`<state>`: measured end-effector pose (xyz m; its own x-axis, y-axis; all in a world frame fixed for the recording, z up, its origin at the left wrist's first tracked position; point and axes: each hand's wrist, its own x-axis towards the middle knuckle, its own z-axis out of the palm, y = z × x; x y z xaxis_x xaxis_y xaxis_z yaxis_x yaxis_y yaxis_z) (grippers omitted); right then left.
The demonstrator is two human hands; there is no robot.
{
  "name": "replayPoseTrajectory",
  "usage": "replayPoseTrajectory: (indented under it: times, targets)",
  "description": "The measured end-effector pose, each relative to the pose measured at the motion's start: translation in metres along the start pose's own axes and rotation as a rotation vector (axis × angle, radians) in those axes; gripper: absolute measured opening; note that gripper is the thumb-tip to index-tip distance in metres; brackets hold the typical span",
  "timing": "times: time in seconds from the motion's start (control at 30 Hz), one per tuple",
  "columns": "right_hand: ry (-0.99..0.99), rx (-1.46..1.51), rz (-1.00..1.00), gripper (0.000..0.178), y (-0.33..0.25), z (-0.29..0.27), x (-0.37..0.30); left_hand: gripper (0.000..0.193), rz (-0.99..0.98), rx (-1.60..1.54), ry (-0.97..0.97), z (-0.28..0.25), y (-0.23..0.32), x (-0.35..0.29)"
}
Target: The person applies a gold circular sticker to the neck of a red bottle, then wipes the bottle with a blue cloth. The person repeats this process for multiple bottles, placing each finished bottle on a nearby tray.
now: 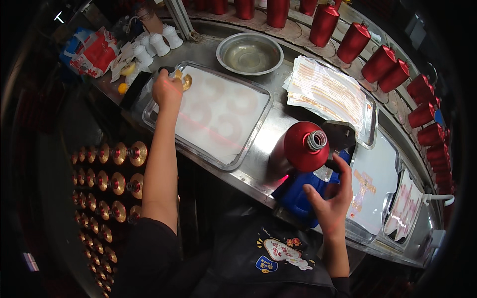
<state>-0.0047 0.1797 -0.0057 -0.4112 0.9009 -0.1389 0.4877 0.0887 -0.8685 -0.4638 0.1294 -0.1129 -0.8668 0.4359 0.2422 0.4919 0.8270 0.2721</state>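
Note:
My left hand (pixel 168 90) is at the far left corner of a metal tray (pixel 268 107), its fingers closed at the edge of a gold curved piece (pixel 187 82). A small dark object (pixel 166 69) shows just beyond the fingers. Pale ring shapes show through the white sheet (pixel 211 104) lining the tray. My right hand (pixel 334 193) has its thumb and fingers apart, holding nothing, beside a blue fixture (pixel 300 198). A glossy red metal bottle (pixel 303 146) with a bare threaded neck leans there, next to the hand but apart from it.
Behind the tray stands a metal bowl of liquid (pixel 250 54). Printed sheets (pixel 325 92) are stacked right of it. Red bottles (pixel 324 25) line a curved track at the back. Gold-flanged threaded parts (pixel 119 181) stand in rows at left. White bottles (pixel 171 37) stand far left.

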Motion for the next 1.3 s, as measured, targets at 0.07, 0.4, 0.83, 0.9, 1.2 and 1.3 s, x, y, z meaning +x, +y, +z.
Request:
replayPoseTrajectory:
  times: [0.07, 0.4, 0.83, 0.9, 1.2, 1.3]
  targets:
    - [0.026, 0.022, -0.101, 0.048, -0.010, 0.003, -0.019, 0.021, -0.002, -0.357, -0.063, -0.024, 0.015, -0.030]
    - [-0.596, 0.961, 0.561, 0.061, -0.016, 0.083, -0.026, 0.051, -0.247, -1.366, -0.560, -0.161, 0.095, -0.177]
    - [-0.070, 0.925, 0.083, 0.035, -0.015, 0.014, -0.002, 0.054, -0.172, -1.760, -0.716, -0.165, 0.140, -0.219]
    - [-0.010, 0.753, -0.088, 0.037, -0.008, -0.004, 0.015, 0.047, -0.030, -1.685, -0.644, -0.157, 0.151, -0.220]
    - [-0.118, 0.575, -0.130, 0.048, -0.002, -0.010, 0.088, 0.048, -0.006, -1.486, -0.574, -0.107, 0.155, -0.217]
    - [-0.124, 0.813, 0.037, 0.051, 0.000, 0.001, 0.080, 0.045, -0.089, -1.551, -0.528, -0.104, 0.147, -0.212]
